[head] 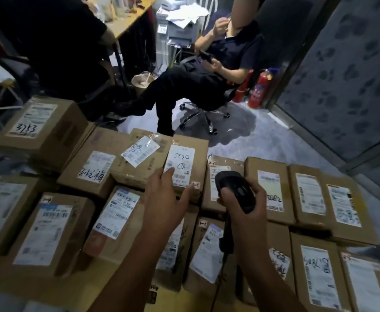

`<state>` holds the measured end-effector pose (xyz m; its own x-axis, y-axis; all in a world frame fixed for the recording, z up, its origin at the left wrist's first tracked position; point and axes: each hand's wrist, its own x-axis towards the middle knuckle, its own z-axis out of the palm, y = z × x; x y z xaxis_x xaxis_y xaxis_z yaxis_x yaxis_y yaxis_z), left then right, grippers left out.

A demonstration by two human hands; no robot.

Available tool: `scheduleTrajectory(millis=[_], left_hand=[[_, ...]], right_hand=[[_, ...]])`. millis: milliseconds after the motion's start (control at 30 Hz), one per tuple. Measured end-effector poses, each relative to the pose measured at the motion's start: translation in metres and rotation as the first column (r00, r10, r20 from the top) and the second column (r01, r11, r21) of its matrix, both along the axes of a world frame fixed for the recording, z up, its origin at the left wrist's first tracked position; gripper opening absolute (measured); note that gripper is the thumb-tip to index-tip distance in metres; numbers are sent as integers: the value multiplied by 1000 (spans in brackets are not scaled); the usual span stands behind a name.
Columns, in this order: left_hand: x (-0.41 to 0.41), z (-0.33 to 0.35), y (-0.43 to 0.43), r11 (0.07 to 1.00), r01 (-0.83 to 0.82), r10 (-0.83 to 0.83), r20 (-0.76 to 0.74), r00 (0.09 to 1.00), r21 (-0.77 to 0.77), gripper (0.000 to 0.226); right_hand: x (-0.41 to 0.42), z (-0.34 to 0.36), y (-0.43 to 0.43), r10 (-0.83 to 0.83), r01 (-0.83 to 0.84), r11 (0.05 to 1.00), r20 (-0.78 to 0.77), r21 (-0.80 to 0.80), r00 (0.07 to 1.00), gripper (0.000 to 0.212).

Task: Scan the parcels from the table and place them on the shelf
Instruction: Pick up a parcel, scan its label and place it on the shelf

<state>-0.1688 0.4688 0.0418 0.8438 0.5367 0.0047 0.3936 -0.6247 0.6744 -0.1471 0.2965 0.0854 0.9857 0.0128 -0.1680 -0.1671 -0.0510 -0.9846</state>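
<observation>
Left hand point(165, 194) lies flat with fingers straight, steadying the parcel point(191, 176) near the counter's far edge, evidently to present its label point(180, 164). Right hand point(249, 210) grips the scanner point(234, 185), its head aimed that way. Remaining parcels point(272, 190) lie label-up, tightly packed.

Cardboard parcels point(139, 206) covered the table. The left hand point(164, 199) rested fingertips on the parcel labelled "5740" point(185, 167); the right hand point(244, 203) gripped a black barcode scanner point(236, 190).
</observation>
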Motion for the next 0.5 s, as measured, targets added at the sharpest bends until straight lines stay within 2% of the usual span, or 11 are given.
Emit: scheduleTrajectory(millis=[133,300,500], left_hand=[[18,-7,6,999,-51,52,-37,998,11,71],[26,-34,7,991,-44,60,-122,991,130,82],[26,-41,-1,990,-105,109,-37,993,90,84]], right_hand=[[24,-22,10,42,-40,998,-59,43,997,58],[40,-49,20,108,-89,989,-161,120,981,63],[53,-73,18,152,-107,975,-235,195,960,65]])
